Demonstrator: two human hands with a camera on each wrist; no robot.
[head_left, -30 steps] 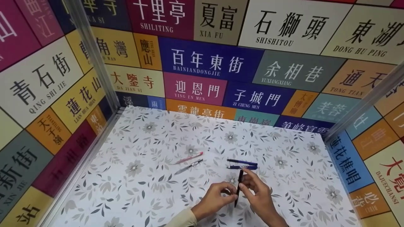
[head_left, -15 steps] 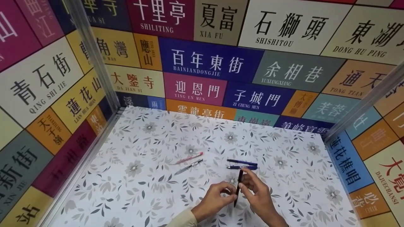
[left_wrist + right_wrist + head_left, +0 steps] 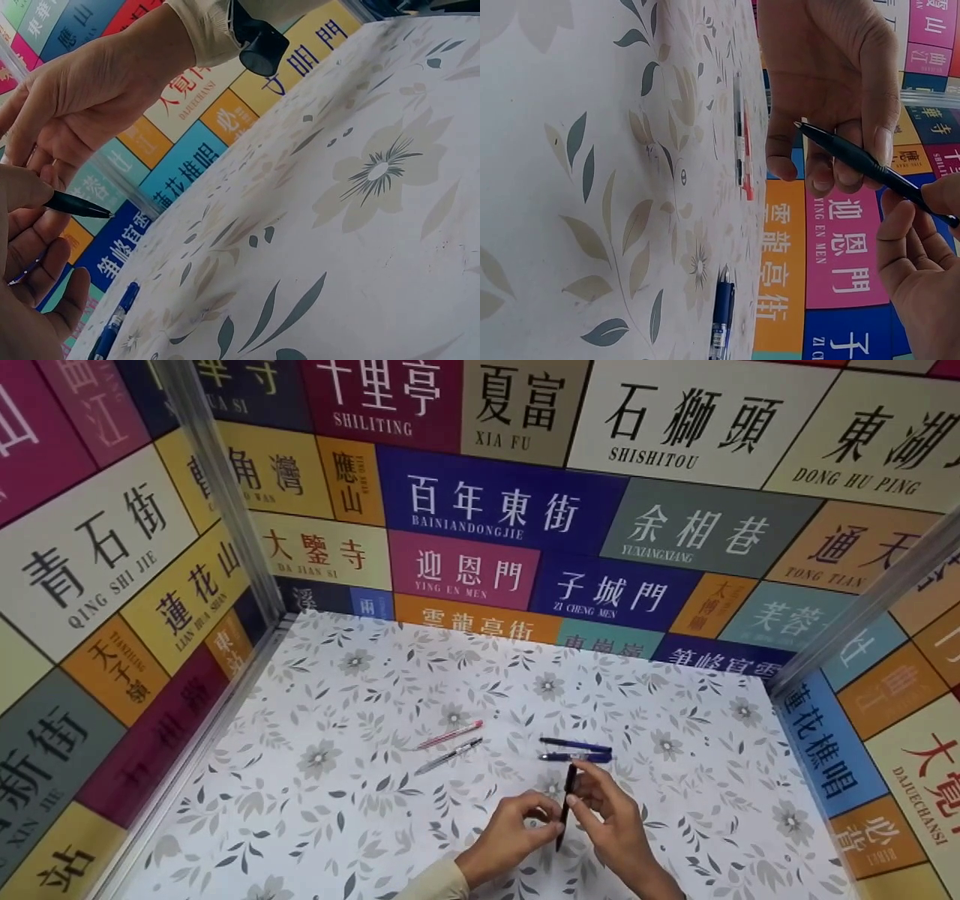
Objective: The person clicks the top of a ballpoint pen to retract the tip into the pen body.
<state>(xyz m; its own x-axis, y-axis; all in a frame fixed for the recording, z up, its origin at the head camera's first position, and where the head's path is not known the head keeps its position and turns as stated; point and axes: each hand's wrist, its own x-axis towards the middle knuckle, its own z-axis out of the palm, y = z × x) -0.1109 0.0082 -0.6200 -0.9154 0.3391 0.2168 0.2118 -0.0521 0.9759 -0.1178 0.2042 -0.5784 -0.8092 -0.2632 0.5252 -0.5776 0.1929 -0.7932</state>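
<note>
In the head view a slim black pen (image 3: 568, 802) stands nearly upright between the hands, bare tip downward. My right hand (image 3: 615, 821) grips its upper part with thumb and fingers. Lower on the barrel, my left hand (image 3: 510, 836) pinches it between thumb and fingertips. The right wrist view shows the pen (image 3: 847, 156) with its point showing, the left hand (image 3: 832, 82) behind it and the right hand (image 3: 922, 270) at the other end. From the left wrist, the pen's tip end (image 3: 82, 205) sticks out past the left thumb.
Just beyond the hands lie a dark blue pen (image 3: 576, 746) and a blue pen (image 3: 555, 757) side by side. Farther left rest a red pen (image 3: 450, 735) and a clear pen with dark parts (image 3: 450, 757). A floral cloth (image 3: 337, 825) covers the table; printed panels (image 3: 502, 502) wall it in.
</note>
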